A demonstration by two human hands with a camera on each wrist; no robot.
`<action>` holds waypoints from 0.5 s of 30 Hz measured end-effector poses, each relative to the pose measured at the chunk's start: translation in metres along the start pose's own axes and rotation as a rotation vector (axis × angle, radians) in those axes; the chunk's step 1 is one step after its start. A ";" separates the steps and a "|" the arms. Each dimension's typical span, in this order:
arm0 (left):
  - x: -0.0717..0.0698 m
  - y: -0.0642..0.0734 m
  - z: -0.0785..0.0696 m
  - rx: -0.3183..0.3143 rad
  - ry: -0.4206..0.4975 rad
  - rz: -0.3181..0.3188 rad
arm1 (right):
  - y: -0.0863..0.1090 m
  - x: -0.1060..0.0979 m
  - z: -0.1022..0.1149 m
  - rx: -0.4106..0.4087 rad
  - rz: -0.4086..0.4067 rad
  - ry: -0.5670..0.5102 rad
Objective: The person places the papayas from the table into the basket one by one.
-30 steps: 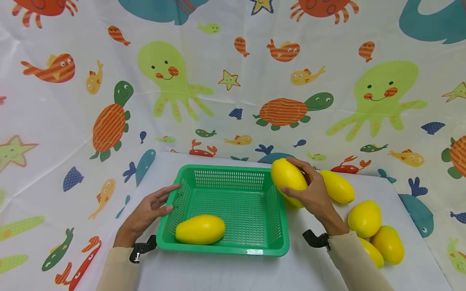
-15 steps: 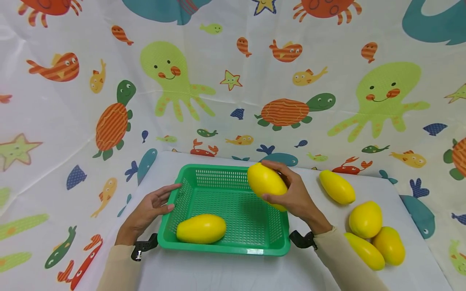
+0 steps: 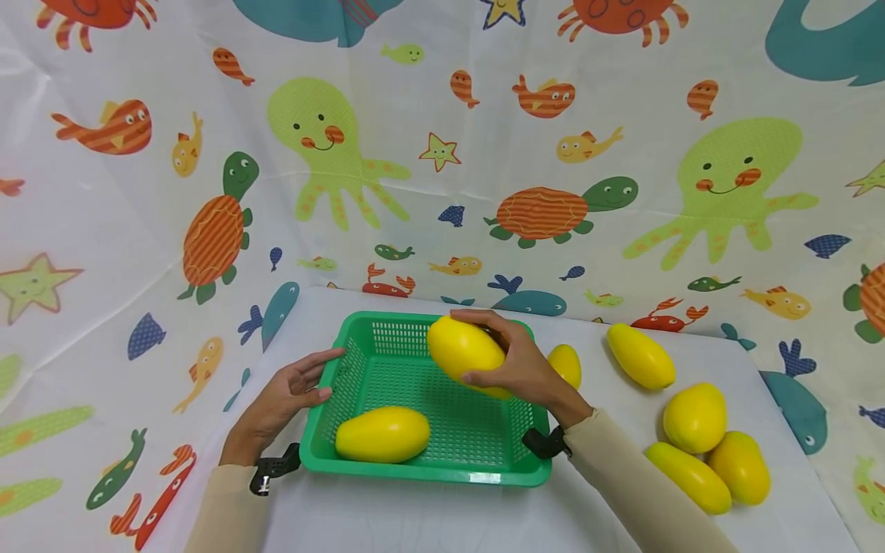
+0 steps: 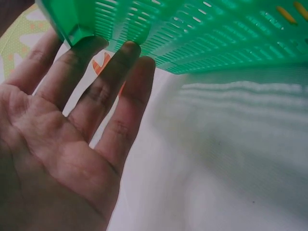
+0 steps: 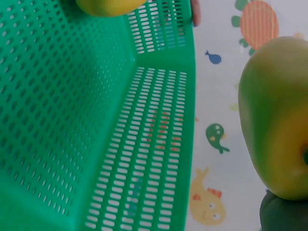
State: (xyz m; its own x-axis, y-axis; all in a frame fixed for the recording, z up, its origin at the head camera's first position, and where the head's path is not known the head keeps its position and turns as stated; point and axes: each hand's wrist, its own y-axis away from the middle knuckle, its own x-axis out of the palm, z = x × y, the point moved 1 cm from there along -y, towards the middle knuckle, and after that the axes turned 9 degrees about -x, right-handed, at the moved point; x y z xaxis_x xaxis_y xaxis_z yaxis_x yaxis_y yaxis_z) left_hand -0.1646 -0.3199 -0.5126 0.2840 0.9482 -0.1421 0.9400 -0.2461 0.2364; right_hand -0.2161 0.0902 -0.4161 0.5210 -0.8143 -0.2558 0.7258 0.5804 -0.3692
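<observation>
My right hand (image 3: 520,367) grips a yellow papaya (image 3: 463,349) above the back right part of a green plastic basket (image 3: 415,473). In the right wrist view this papaya (image 5: 276,115) fills the right edge, held up past the basket's rim; most of the hand is out of that view. Inside the basket, at the front left, lies another yellow papaya (image 3: 382,435). Against the basket's left side rests my left hand (image 3: 282,395). The left wrist view shows its extended fingers (image 4: 127,96) touching the slotted wall (image 4: 207,38) from outside.
Just right of the basket lies a papaya (image 3: 567,365), partly hidden by the right hand. Farther right are a single papaya (image 3: 641,356) and a cluster of 3 papayas (image 3: 694,418) on the white cloth (image 3: 588,507). A sea-animal printed sheet (image 3: 442,223) hangs behind.
My right hand has carried the papaya leftward from the basket's right edge to over its inside, uncovering the papaya beside the basket. The left hand and the basket stay put.
</observation>
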 end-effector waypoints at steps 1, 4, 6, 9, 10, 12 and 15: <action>0.000 0.000 0.000 0.002 0.005 0.004 | -0.002 0.002 -0.001 -0.005 0.008 -0.009; 0.000 0.000 0.001 0.001 0.014 0.009 | -0.009 0.006 -0.002 -0.010 0.030 -0.029; -0.001 -0.001 0.001 -0.001 0.017 0.009 | -0.013 0.009 -0.005 -0.007 0.046 -0.035; -0.001 -0.001 0.002 0.002 0.021 0.012 | -0.020 0.013 -0.009 0.008 0.077 -0.042; -0.001 -0.002 0.002 0.003 0.024 0.015 | -0.022 0.015 -0.010 0.012 0.089 -0.044; -0.002 -0.002 0.003 0.005 0.029 0.019 | -0.026 0.018 -0.014 0.018 0.116 -0.058; -0.002 -0.003 0.004 0.010 0.034 0.024 | -0.033 0.022 -0.019 0.022 0.152 -0.068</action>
State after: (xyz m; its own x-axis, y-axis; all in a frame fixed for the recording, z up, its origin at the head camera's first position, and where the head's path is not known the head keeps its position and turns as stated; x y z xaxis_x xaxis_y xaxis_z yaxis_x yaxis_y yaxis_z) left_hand -0.1673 -0.3218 -0.5165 0.3002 0.9482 -0.1041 0.9348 -0.2707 0.2301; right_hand -0.2367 0.0528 -0.4269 0.6541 -0.7155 -0.2455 0.6458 0.6972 -0.3112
